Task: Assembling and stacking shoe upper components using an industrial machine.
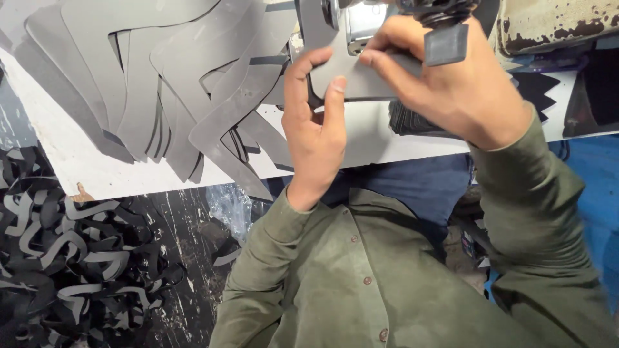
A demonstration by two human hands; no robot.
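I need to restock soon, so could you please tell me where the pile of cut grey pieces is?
The pile of cut grey pieces lies on the white table, left of both hands.

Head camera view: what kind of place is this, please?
Probably a small workshop that cuts sheet material. Both hands, left hand and right hand, hold a grey piece at a machine; grey cut pieces cover the white table; offcuts lie below.

Shot from a single head-worn camera, tilted steeply down over the chest, very near the hands. Faced toward 12 o'clock, across the white table edge (97, 169) to the machine (361, 26). Floor scraps (58, 258) seen at 8 o'clock.
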